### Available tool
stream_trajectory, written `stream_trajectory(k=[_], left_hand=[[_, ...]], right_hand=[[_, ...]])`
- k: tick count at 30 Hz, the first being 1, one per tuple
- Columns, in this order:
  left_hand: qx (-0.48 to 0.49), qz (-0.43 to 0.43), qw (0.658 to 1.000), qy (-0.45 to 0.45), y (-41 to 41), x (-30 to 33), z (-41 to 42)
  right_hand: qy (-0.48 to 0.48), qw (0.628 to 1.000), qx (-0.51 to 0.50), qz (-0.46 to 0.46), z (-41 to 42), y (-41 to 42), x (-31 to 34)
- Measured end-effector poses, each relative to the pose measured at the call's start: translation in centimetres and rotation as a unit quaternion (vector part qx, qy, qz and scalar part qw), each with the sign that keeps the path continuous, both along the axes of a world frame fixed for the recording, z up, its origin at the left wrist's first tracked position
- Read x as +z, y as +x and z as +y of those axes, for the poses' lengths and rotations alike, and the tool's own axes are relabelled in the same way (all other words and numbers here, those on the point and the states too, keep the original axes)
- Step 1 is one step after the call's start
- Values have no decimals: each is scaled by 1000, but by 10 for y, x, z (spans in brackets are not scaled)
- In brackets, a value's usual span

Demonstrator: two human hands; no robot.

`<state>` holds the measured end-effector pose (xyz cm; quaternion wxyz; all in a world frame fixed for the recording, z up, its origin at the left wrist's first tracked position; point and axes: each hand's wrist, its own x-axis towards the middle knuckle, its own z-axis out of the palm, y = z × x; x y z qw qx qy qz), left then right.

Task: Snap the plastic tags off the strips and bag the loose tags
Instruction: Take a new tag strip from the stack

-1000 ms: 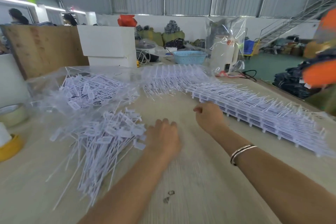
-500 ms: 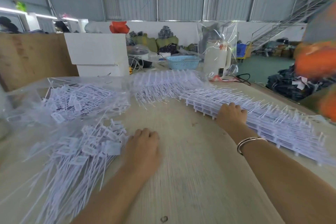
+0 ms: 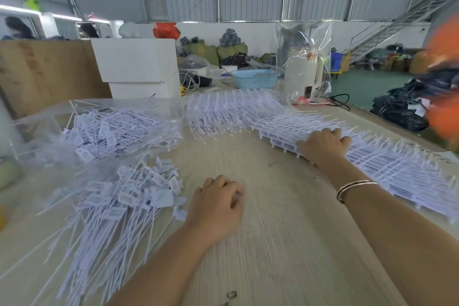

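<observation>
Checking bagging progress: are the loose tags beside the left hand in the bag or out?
Out. The loose tags lie bare on the table; the bag behind holds others.

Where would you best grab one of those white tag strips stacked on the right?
Probably at the near end of the stack of strips, from above, where the right hand rests. The strips lie flat with thin tails bristling away, so the firm tag edge facing the person looks the easiest hold.

I see two bare forearms, no sleeves in view; on the right wrist sit thin metal bangles (image 3: 355, 187), silvery with a coppery edge.
</observation>
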<state>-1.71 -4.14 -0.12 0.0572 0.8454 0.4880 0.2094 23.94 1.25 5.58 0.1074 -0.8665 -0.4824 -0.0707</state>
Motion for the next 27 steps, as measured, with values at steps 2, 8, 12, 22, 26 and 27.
stream_trajectory(k=[2, 8, 12, 22, 26, 27], left_hand=[[2, -7, 1000, -6, 0, 0, 1], [8, -28, 999, -25, 0, 1, 2], [-4, -55, 997, -49, -1, 2, 2], [-23, -637, 624, -453, 3, 65, 8], [35, -605, 683, -407, 2, 72, 9], [54, -603, 696, -386, 0, 72, 10]], right_hand=[[-13, 1000, 24, -6, -1, -7, 0], [55, 994, 89, 38, -12, -34, -3], [167, 977, 125, 43, -23, -53, 7], [58, 901, 409, 137, -85, -141, 25], [35, 861, 485, 153, -101, -145, 13], [56, 863, 480, 145, -103, -141, 9]])
